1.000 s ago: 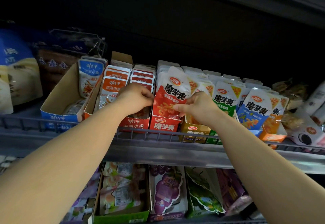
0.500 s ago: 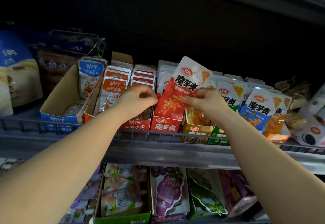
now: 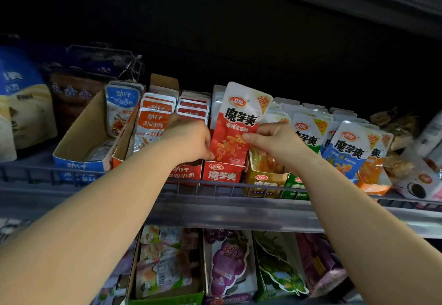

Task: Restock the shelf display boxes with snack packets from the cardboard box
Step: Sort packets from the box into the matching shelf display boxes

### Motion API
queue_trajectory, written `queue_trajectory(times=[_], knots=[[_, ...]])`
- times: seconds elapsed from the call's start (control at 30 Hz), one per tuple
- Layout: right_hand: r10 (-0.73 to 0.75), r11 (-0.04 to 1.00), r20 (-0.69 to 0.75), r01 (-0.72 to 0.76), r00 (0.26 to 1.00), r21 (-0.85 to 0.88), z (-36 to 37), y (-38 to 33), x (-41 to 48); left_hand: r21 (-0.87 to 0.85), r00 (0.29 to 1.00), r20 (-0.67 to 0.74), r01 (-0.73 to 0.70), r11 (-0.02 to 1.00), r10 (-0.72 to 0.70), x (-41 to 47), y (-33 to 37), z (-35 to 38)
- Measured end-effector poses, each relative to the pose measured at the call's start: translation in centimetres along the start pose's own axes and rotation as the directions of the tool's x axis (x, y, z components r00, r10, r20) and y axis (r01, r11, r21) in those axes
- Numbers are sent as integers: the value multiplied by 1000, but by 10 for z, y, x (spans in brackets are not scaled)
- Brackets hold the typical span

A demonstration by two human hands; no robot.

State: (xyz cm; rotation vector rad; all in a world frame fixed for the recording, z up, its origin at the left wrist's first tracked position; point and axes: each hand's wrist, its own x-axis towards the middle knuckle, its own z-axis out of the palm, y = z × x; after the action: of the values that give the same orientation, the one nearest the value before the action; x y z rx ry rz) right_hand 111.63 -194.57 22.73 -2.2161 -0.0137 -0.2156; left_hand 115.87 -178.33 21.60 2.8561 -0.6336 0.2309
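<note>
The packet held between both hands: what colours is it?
Red below and white on top, with black lettering, on the packet; the head view shows it.

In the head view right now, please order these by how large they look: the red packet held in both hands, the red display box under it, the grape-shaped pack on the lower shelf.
1. Red packet
2. Grape-shaped pack, close to the packet and nearer the camera, so unsure
3. Red display box, clearly smallest

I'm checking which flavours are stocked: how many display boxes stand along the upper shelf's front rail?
7, left to right: blue box, orange box, red fish box, red konjac box, yellow box, green box, far orange box. More may be hidden.
</note>
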Motion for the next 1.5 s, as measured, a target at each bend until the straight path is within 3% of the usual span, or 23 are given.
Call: queue_trajectory(times=[0.1, 0.23, 0.33, 0.4, 0.67, 0.83, 1.0, 1.1, 1.17, 1.27, 1.4, 1.5], knots=[[38, 996, 33, -35, 999, -83, 3, 3, 0, -59, 999, 39, 3, 998, -1, 3, -4, 0], [56, 998, 60, -57, 997, 21, 9, 6, 1, -299, 997, 77, 39, 953, -17, 1, -11, 2], [46, 994, 88, -54, 995, 92, 15, 6, -1, -543, 993, -103, -10, 840, -55, -2, -11, -1], [59, 993, 104, -68, 993, 94, 16, 7, -2, -591, 979, -195, -71, 804, -57, -1, -10, -2], [76, 991, 13, -74, 997, -111, 20, 5, -2, -541, 987, -143, -20, 841, -68, 4, -14, 2], [100, 957, 43, -84, 994, -278, 23, 6, -2, -338, 998, -37, 26, 941, -41, 2, -12, 6], [-27, 991, -158, 6, 987, -131, 13, 4, -5, -244, 998, -32, 44, 969, -53, 4, -9, 0], [-86, 988, -181, 61, 980, -141, 17, 4, -3, -197, 998, -26, 44, 979, -50, 2, -7, -2], [-68, 991, -179, 45, 981, -129, 20, 5, 0, -286, 996, -64, 39, 957, -60, 0, -7, 0], [46, 999, -208, -40, 977, 29, 22, 12, 1, -451, 978, -179, 18, 892, -110, -2, -4, 2], [84, 996, -244, -82, 966, 19, 25, 20, 0, -332, 972, -212, 26, 943, -101, 1, 5, 3], [66, 997, -249, -55, 966, 51, 23, 17, -4, -353, 973, -189, 60, 934, -133, -1, 2, 3]])
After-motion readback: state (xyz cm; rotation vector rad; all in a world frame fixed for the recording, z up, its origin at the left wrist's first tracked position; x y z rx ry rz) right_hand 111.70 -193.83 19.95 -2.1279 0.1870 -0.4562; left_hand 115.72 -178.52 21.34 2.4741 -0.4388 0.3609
